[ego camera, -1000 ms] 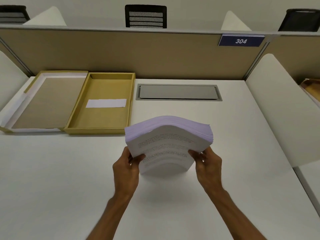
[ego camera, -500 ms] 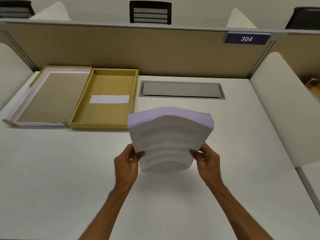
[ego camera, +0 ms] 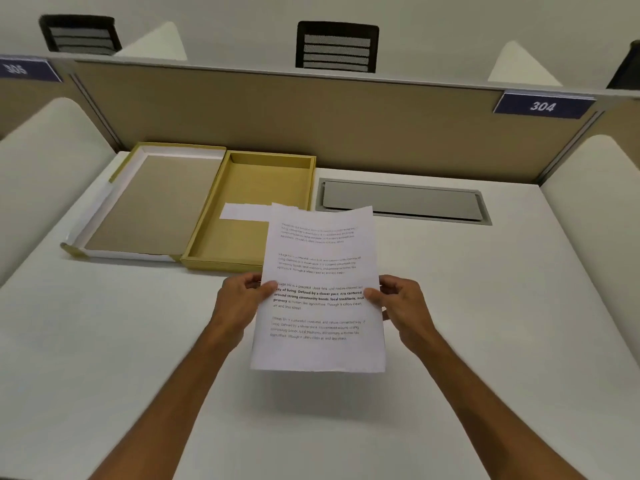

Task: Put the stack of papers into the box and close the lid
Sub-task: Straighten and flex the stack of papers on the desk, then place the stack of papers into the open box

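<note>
White desk (ego camera: 104, 341) — stack of papers (ego camera: 320, 289) hides the box's (ego camera: 242, 209) near corner, pinched upright between left hand (ego camera: 242, 301) and right hand (ego camera: 403, 303).

Printed paper stack (ego camera: 320, 289) held upright w/ open yellow box (ego camera: 256, 209) behind, lid (ego camera: 149, 202) flat beside it

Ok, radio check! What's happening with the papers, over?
Both hands, left hand and right hand, gripping paper stack upright above desk. Box open, lid beside it. Path clear.

Left hand (ego camera: 242, 301), right hand (ego camera: 403, 303) clasped, arms outstretched.
</note>
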The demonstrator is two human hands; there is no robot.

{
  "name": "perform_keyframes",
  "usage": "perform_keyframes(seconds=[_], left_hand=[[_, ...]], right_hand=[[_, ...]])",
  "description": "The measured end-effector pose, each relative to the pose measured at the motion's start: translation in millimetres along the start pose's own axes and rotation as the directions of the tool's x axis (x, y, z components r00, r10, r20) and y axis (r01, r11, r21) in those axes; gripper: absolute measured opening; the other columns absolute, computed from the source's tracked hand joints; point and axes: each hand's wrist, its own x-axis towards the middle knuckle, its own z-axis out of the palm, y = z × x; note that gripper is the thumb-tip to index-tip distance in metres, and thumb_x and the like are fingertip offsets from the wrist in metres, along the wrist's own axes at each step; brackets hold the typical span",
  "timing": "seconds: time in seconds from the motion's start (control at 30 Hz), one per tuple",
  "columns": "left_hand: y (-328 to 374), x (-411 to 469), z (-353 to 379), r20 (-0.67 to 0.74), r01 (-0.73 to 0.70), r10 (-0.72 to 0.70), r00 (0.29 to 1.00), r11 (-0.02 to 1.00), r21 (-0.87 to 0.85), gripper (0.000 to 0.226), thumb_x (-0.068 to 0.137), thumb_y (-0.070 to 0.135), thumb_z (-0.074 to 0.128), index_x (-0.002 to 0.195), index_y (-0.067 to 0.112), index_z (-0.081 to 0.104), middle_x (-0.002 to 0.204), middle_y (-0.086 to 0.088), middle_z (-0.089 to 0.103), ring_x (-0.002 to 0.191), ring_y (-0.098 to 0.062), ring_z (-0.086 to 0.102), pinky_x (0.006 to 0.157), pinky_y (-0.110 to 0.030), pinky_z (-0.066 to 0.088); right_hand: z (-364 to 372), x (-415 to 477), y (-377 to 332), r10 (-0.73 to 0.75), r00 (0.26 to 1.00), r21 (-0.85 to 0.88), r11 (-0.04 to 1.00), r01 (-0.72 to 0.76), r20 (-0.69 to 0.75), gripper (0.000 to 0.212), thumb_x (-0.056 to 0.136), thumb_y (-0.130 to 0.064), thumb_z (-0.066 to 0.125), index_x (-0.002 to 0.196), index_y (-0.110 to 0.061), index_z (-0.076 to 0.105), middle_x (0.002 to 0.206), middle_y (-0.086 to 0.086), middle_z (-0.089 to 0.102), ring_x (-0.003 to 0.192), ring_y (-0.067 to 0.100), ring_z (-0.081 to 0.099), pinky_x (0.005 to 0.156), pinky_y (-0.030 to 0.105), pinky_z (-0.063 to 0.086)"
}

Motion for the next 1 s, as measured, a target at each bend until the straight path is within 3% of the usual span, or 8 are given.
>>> perform_keyframes(seconds=[0.23,0.4,0.47,0.53,0.63,0.73,0.87,1.0], left_hand=[[36.7,74.9,-63.7,0.002,0.039,-0.039,0.999,0.994,0.102,0.004,0.085,0.013,0.075,0.088,0.015,0.074,0.077,0.007,0.079,0.070,-0.013,0.076,0.066,-0.031,0.060],[63.2,150.3,-92.7,-0.032,0.013,-0.008,0.999,0.986,0.166,0.018,0.083,0.013,0.077,0.101,0.008,0.076,0.096,-0.006,0.078,0.083,-0.024,0.075,0.080,-0.042,0.061],[70.1,182.3,-99.0,-0.058,0.016,-0.005,0.998,0.980,0.196,0.016,0.084,0.015,0.076,0.099,0.010,0.074,0.100,-0.008,0.077,0.085,-0.025,0.074,0.082,-0.042,0.061],[74.9,214.3,-103.5,-0.059,0.014,0.001,0.998,0.967,0.254,0.010,0.086,0.016,0.074,0.096,0.013,0.073,0.105,-0.010,0.076,0.081,-0.023,0.073,0.074,-0.035,0.060],[78.1,253.1,-104.0,-0.088,0.059,-0.031,0.996,0.940,0.336,0.013,0.088,0.017,0.072,0.098,0.012,0.065,0.112,-0.012,0.072,0.077,-0.021,0.068,0.061,-0.030,0.054],[75.2,286.0,-103.3,-0.081,0.079,-0.047,0.996,0.889,0.451,0.020,0.090,0.021,0.070,0.102,0.007,0.063,0.114,-0.013,0.071,0.083,-0.025,0.067,0.065,-0.034,0.054],[67.4,314.1,-98.1,-0.034,0.035,-0.019,0.999,0.809,0.586,0.024,0.092,0.024,0.066,0.106,0.005,0.063,0.111,-0.014,0.070,0.090,-0.030,0.071,0.083,-0.043,0.060],[60.7,326.5,-92.0,-0.029,0.013,0.010,1.000,0.712,0.702,0.026,0.094,0.026,0.064,0.112,0.006,0.063,0.113,-0.014,0.069,0.095,-0.032,0.069,0.086,-0.046,0.059]], right_hand=[[73.4,63.3,-33.2,0.094,0.995,-0.030,0.995,-0.095,-0.042,0.021,0.089,-0.006,0.070,0.108,-0.007,0.077,0.094,0.006,0.081,0.081,0.025,0.078,0.067,0.039,0.063],[121.1,130.5,-60.3,0.108,0.988,-0.061,0.991,-0.115,-0.113,0.018,0.087,-0.007,0.073,0.105,-0.007,0.077,0.101,0.007,0.080,0.083,0.025,0.078,0.070,0.041,0.065],[139.4,159.5,-69.7,0.112,0.984,-0.098,0.987,-0.126,-0.138,0.014,0.087,-0.008,0.074,0.101,-0.007,0.076,0.103,0.006,0.079,0.082,0.023,0.077,0.064,0.035,0.064],[158.1,188.4,-76.0,0.113,0.978,-0.149,0.979,-0.140,-0.173,0.010,0.088,-0.009,0.073,0.096,-0.004,0.074,0.103,0.006,0.077,0.079,0.020,0.075,0.057,0.028,0.061],[179.7,226.2,-77.7,0.126,0.968,-0.219,0.960,-0.175,-0.219,0.013,0.089,-0.013,0.073,0.089,0.000,0.068,0.104,0.008,0.075,0.083,0.025,0.074,0.067,0.033,0.064],[196.0,254.7,-71.6,0.139,0.956,-0.294,0.931,-0.215,-0.259,0.015,0.088,-0.017,0.075,0.094,-0.004,0.069,0.104,0.008,0.073,0.088,0.027,0.073,0.080,0.041,0.063],[204.2,278.5,-60.4,0.152,0.940,-0.350,0.900,-0.260,-0.306,0.018,0.087,-0.019,0.076,0.094,-0.003,0.070,0.100,0.009,0.074,0.084,0.026,0.073,0.079,0.041,0.064],[207.8,289.4,-54.2,0.146,0.928,-0.397,0.873,-0.285,-0.344,0.017,0.086,-0.019,0.077,0.091,-0.004,0.071,0.095,0.008,0.073,0.078,0.025,0.072,0.077,0.041,0.064]])
